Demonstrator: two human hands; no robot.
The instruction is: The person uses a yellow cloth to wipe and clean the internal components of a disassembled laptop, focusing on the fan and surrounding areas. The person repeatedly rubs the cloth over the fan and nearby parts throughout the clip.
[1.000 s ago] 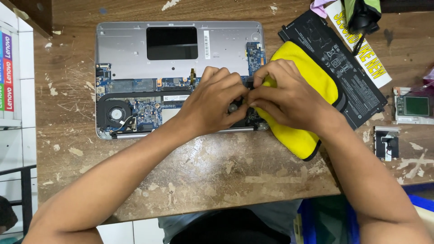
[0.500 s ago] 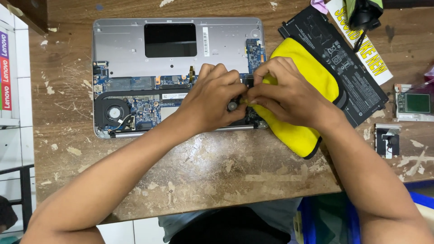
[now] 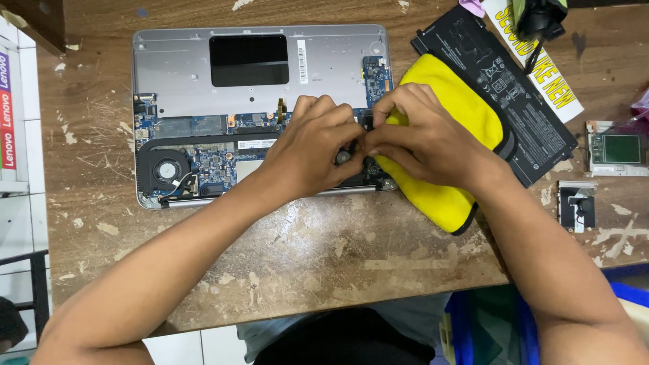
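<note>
Both hands meet over the right rear corner of an opened laptop (image 3: 260,115), its bottom cover off and its circuit boards exposed. The left hand (image 3: 312,145) is curled, fingertips pressed down near a small round part by the hinge; whether it pinches anything cannot be told. The right hand (image 3: 422,138) is also curled, fingers bunched against the left hand's fingertips, its heel resting on a yellow microfibre cloth (image 3: 449,155) just beside the laptop. What the fingers grip, if anything, is hidden.

Compared with a second ago, the hands have barely moved: the fingertips have drawn slightly closer together at the same spot, so the work at that corner seems ongoing.

The laptop lies flat on a worn, paint-flecked wooden table (image 3: 324,250), its cooling fan (image 3: 165,170) at the left. A black flat battery pack (image 3: 500,88) lies partly under the cloth. Further right lie a small green circuit board (image 3: 618,149) and a small metal bracket (image 3: 576,203).
</note>
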